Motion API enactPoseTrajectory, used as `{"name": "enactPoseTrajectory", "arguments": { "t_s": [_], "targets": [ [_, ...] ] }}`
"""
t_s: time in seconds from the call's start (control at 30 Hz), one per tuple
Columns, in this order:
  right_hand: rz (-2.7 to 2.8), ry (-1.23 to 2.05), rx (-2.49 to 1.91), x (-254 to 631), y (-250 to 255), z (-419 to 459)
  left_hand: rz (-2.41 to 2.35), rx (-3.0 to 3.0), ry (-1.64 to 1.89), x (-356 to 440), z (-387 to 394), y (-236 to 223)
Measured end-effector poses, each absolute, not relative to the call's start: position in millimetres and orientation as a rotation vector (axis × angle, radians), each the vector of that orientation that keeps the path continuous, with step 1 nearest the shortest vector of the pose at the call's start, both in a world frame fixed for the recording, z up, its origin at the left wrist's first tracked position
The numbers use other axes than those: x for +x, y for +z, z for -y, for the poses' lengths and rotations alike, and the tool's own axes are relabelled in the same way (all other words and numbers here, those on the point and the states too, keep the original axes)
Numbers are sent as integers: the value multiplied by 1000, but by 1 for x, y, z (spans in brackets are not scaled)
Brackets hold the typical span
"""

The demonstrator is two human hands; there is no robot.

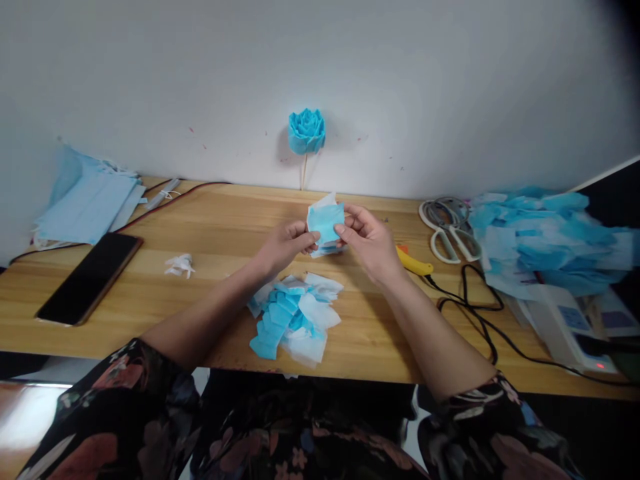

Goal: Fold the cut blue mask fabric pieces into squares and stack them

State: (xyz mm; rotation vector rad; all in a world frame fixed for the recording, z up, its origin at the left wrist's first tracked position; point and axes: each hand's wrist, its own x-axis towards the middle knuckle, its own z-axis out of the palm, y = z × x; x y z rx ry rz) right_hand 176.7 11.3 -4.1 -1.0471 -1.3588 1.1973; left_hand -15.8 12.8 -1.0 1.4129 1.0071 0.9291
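Note:
Between my two hands is a small stack of blue and white fabric pieces, held up above the wooden table. My left hand pinches its left edge, thumb on the front face. On the right edge, my right hand grips it between thumb and fingers. Below my hands lies a loose pile of blue and white fabric pieces. Behind them a blue fabric rose on a thin stick leans against the wall.
Face masks and a phone lie left, near a white scrap. On the right are scissors, a yellow-handled tool, a black cable, a large heap of blue fabric and a power strip with a red light.

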Motion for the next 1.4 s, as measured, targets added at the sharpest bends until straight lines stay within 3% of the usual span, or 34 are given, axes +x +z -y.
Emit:
{"name": "enactPoseTrajectory", "arguments": {
  "t_s": [0.27,0.67,1.4],
  "targets": [
    [1405,1183,-1112,178,2,-5,-883,1645,712,-15,-9,0],
    [1456,1103,-1023,177,-4,-7,-1010,1461,1152,-17,-10,9],
    [1452,1177,-1048,172,-5,-5,-1030,1476,1117,-13,-9,4]
  ]
}}
